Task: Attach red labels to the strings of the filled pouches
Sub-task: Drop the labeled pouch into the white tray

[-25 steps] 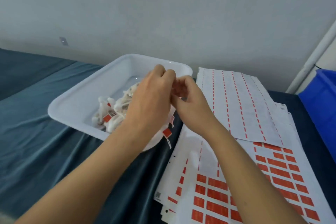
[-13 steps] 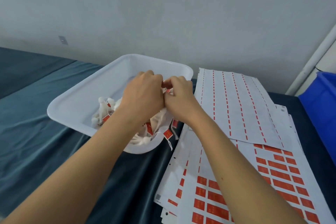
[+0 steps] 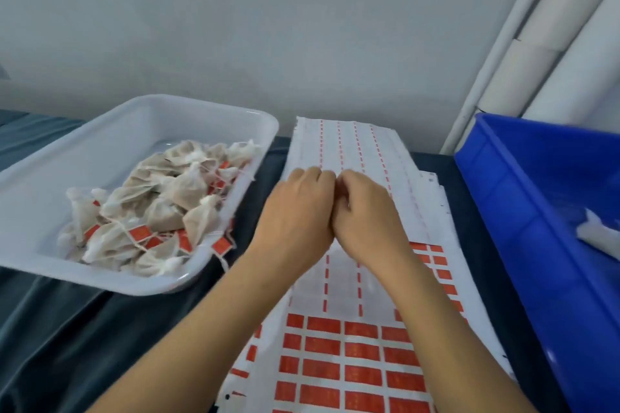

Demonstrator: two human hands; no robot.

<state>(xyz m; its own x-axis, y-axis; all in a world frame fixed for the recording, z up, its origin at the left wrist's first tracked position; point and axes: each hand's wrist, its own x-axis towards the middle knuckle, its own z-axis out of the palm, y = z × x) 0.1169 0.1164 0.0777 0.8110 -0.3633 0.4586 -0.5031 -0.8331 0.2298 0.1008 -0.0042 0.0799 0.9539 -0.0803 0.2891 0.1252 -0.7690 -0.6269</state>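
Observation:
A white tray [image 3: 214, 107] at the left holds several filled mesh pouches [image 3: 161, 208] with strings and red labels [image 3: 139, 233]. To its right lie stacked label sheets [image 3: 345, 355], with red labels on the near rows and bare strips [image 3: 349, 144] further back. My left hand [image 3: 298, 211] and my right hand [image 3: 365, 214] meet knuckle to knuckle over the sheets, backs up and fingers curled under. Whatever is between the fingers is hidden.
A blue bin [image 3: 523, 211] stands at the right edge with a white pouch [image 3: 600, 235] inside. Dark blue cloth [image 3: 67, 339] covers the table. A grey wall and white pipes [image 3: 503, 43] rise behind.
Both hands have left the tray and moved right, over the label sheets. The view has swung right, so the blue bin now shows more.

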